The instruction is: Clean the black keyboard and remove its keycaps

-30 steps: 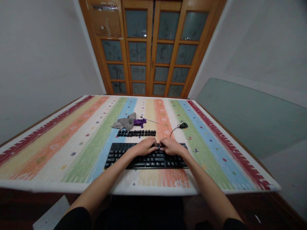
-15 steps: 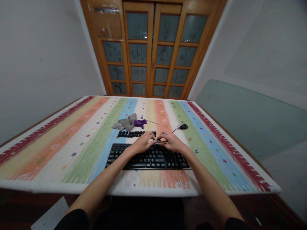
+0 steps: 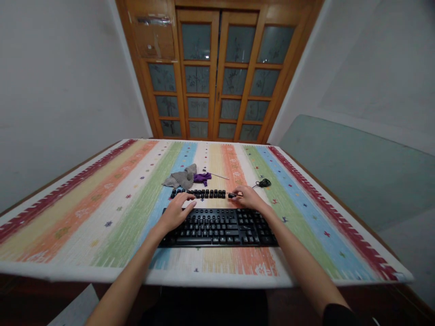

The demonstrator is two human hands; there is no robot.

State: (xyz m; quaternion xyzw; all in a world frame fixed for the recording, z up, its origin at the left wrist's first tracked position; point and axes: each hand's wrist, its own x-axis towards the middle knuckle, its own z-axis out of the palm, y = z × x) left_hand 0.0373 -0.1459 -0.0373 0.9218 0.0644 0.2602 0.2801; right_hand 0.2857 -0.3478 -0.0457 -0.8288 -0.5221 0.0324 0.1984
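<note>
A black keyboard [image 3: 217, 227] lies in front of me, its top row bare of several caps. My left hand [image 3: 177, 212] is over its upper left edge, thumb and fingers apart, with nothing seen in it. Its fingertips are close to the rows of loose black keycaps [image 3: 214, 194] behind the keyboard. My right hand [image 3: 248, 198] is at the right end of these rows. Its fingers pinch a small thin dark tool [image 3: 239, 195], partly hidden, with a black keycap [image 3: 231, 195] at its tip. Whether the tool still grips that keycap I cannot tell.
Behind the keycaps lie a grey cloth [image 3: 183, 177], a purple cloth [image 3: 202, 178] and a thin dark rod [image 3: 219, 175]. A coiled black cable [image 3: 263, 183] is to the right. The striped tablecloth [image 3: 112, 222] covers the table.
My hands, together above the keyboard before, have parted. The left moved left; the right moved to the right end of the keycap rows with the thin tool. The view shifted slightly.
</note>
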